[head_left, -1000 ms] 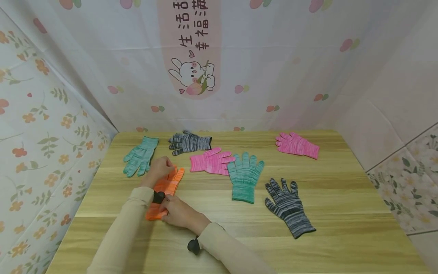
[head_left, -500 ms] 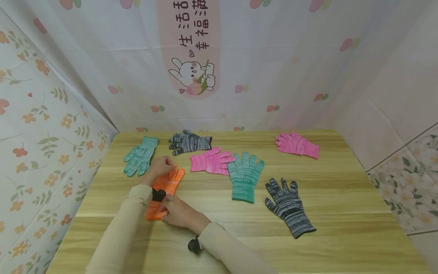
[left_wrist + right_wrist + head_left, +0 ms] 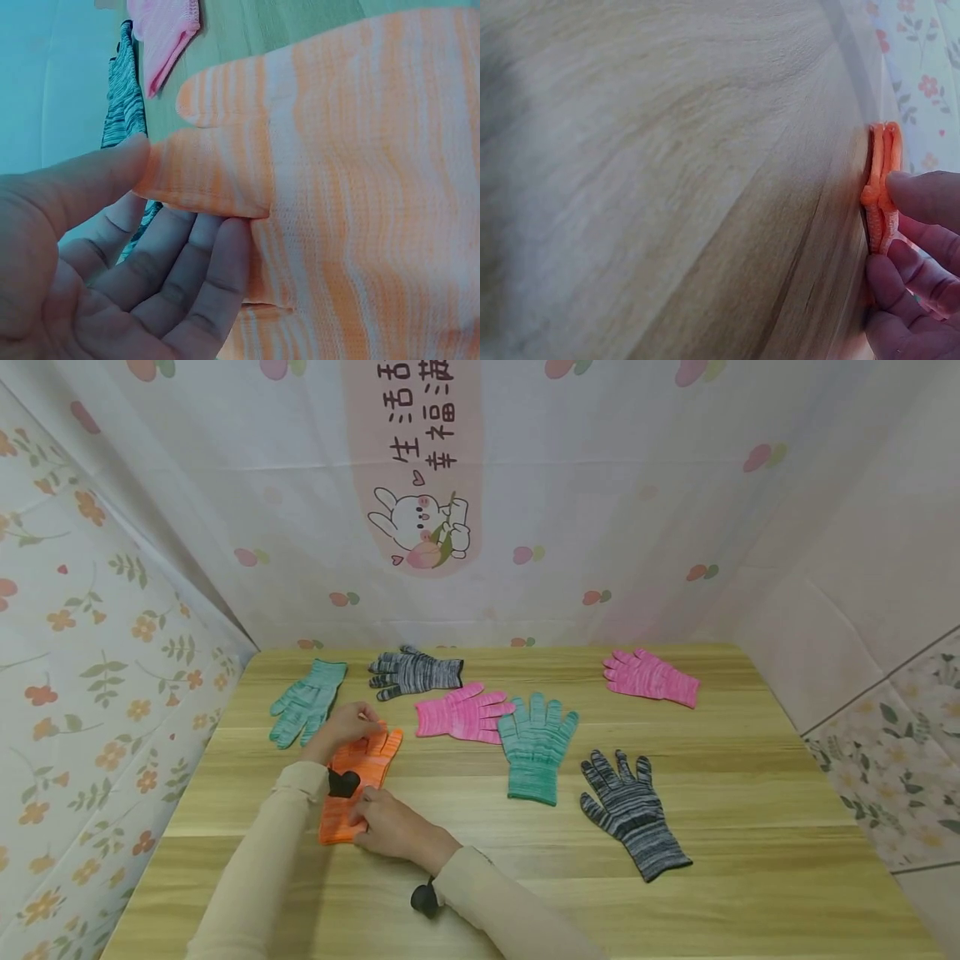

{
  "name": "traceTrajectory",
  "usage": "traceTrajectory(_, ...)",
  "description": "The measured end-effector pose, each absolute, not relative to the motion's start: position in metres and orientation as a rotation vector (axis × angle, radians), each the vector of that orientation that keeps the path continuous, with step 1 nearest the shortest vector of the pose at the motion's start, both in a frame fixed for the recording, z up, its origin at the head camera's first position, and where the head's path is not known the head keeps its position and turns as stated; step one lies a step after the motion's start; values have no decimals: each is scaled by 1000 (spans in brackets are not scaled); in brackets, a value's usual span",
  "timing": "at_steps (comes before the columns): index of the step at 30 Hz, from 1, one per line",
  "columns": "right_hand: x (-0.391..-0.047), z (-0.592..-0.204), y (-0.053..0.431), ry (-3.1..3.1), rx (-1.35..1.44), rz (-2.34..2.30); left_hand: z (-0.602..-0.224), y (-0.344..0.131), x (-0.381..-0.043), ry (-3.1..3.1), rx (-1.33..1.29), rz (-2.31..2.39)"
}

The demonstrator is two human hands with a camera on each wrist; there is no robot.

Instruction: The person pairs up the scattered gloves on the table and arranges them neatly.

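An orange striped knit glove [image 3: 372,762] lies on the left part of the table, its cuff toward me. My left hand [image 3: 351,727] pinches one of its fingertips between thumb and index finger; the left wrist view shows that glove finger [image 3: 214,169] up close. At the glove's lower right edge, near the cuff, my right hand [image 3: 401,828] grips the fabric. The right wrist view shows the orange edge [image 3: 881,187] side-on as stacked layers, with the thumb [image 3: 926,196] against it. My left forearm and wrist camera cover part of the glove.
A green glove [image 3: 309,700] and a grey-black glove [image 3: 417,673] lie behind my left hand. A pink glove [image 3: 461,715] touches another green glove [image 3: 536,752] mid-table. Farther right are a grey-black glove [image 3: 636,814] and a pink one [image 3: 651,678]. Printed curtains [image 3: 562,485] stand behind the table.
My left wrist has shifted slightly left, uncovering a bit more of the orange glove. The right hand keeps its place at the glove's edge.
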State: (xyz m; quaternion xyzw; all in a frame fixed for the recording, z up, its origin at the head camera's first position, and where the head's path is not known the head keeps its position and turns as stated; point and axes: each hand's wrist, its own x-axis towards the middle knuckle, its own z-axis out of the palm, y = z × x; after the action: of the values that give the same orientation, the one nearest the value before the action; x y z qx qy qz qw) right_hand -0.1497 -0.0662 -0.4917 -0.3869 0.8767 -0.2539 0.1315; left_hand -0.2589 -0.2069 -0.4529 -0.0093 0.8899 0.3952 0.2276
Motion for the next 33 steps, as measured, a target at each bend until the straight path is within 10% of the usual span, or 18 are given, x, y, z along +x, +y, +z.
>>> traceTrajectory(33,-148,-491,-66,2545,-1106,-747,-463,-203,-264,2488,-175,1155)
